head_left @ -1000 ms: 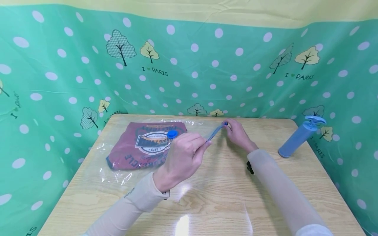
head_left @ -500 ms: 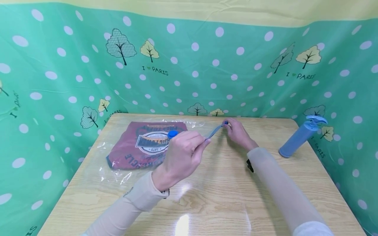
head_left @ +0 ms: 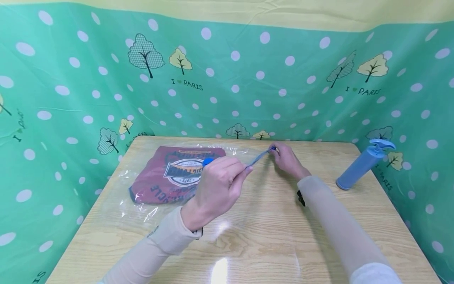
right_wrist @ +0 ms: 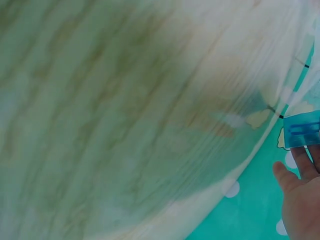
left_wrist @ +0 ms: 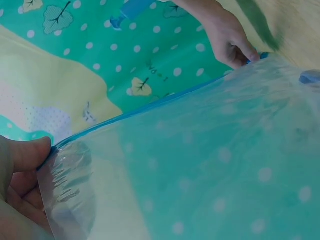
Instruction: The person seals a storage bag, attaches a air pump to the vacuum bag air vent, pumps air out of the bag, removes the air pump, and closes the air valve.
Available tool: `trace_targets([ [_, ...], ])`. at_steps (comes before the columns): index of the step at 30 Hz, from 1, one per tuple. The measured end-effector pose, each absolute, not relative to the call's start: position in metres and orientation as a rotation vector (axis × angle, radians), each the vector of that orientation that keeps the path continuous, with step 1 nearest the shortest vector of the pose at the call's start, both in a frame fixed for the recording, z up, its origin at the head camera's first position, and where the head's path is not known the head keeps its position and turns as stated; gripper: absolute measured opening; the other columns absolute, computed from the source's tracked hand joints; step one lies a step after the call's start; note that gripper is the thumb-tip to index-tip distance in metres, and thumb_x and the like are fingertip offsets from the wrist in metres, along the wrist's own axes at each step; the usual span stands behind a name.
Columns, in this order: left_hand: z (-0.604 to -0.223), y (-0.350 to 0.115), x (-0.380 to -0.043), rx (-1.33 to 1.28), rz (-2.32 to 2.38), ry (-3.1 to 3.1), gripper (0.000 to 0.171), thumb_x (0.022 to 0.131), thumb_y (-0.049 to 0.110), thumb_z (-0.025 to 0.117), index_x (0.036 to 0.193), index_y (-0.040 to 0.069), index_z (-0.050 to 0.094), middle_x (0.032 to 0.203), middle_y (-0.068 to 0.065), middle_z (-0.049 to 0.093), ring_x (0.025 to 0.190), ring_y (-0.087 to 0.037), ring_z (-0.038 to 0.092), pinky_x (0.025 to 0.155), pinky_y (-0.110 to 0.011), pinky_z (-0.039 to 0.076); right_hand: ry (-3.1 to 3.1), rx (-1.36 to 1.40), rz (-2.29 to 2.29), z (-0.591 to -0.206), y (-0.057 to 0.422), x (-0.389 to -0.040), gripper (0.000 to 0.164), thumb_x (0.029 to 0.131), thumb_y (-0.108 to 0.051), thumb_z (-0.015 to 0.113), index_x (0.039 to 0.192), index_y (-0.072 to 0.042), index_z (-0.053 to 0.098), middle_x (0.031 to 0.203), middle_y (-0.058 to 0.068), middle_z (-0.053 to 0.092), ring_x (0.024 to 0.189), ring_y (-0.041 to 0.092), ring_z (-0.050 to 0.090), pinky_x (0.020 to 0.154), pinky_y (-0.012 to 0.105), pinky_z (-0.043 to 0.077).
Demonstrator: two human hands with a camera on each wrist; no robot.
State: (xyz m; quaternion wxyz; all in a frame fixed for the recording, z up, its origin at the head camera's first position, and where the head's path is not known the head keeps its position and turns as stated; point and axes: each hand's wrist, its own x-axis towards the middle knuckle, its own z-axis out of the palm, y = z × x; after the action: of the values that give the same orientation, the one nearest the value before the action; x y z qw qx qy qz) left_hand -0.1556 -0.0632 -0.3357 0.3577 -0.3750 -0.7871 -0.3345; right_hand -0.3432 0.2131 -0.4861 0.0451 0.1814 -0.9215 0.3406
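Note:
A clear plastic storage bag (head_left: 122,197) lies on the table, with a folded maroon printed garment (head_left: 149,177) inside. My left hand (head_left: 218,185) pinches the near end of the bag's blue zip edge (left_wrist: 165,101) between thumb and fingers. At the far end, my right hand (head_left: 287,159) grips a small blue slider clip (right_wrist: 301,129) on that same edge. Between both hands the zip edge is stretched taut above the table. A round blue valve cap (head_left: 207,161) on the bag is partly hidden behind the left hand.
A blue hand pump (head_left: 361,165) with a pale handle stands tilted at the right side of the wooden table (head_left: 262,244). A green dotted curtain (head_left: 227,86) hangs close behind the table and along both sides.
Both hands keep their hold and hardly move. The blue zip edge between them looks thinner and straighter than before. The view has shifted slightly.

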Motion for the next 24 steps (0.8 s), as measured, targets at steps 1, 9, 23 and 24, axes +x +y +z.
trace_targets([
  [1, -0.335, -0.063, -0.156, -0.967, -0.864, -2.031, 0.026, 0.099, 0.007, 0.073, 0.072, 0.009, 0.070, 0.067, 0.003, 0.057, 0.059, -0.013, 0.050, 0.056, -0.028, 0.042, -2.821, 0.548, 1.039, -0.487, 0.214, -0.344, 0.013, 0.109, -0.004, 0.055, 0.115, 0.000, 0.066, 0.115, 0.019, 0.069, 0.111, 0.034, 0.064, 0.096, 0.051, 0.054],
  [9, -0.334, -0.064, -0.156, -0.959, -0.864, -2.037, 0.023, 0.098, 0.007, 0.073, 0.075, 0.007, 0.073, 0.067, 0.004, 0.058, 0.059, -0.013, 0.049, 0.055, -0.027, 0.040, -2.851, 0.532, 1.038, -0.489, 0.215, -0.351, 0.012, 0.109, -0.004, 0.055, 0.113, -0.002, 0.066, 0.109, 0.015, 0.069, 0.099, 0.030, 0.062, 0.087, 0.048, 0.054],
  [23, -0.334, -0.064, -0.156, -0.945, -0.853, -2.045, 0.026, 0.098, 0.007, 0.074, 0.073, 0.009, 0.070, 0.066, 0.003, 0.057, 0.059, -0.014, 0.050, 0.055, -0.027, 0.041, -2.892, 0.524, 1.009, -0.493, 0.218, -0.356, 0.015, 0.111, -0.008, 0.054, 0.115, -0.002, 0.067, 0.114, 0.016, 0.069, 0.108, 0.033, 0.064, 0.091, 0.051, 0.052],
  [24, -0.335, -0.064, -0.157, -0.947, -0.855, -2.047, 0.026, 0.098, 0.007, 0.073, 0.072, 0.009, 0.070, 0.066, 0.003, 0.057, 0.059, -0.014, 0.050, 0.055, -0.028, 0.041, -2.893, 0.528, 1.011, -0.494, 0.218, -0.356, 0.015, 0.111, -0.008, 0.054, 0.115, -0.002, 0.067, 0.114, 0.016, 0.069, 0.108, 0.033, 0.064, 0.091, 0.051, 0.053],
])
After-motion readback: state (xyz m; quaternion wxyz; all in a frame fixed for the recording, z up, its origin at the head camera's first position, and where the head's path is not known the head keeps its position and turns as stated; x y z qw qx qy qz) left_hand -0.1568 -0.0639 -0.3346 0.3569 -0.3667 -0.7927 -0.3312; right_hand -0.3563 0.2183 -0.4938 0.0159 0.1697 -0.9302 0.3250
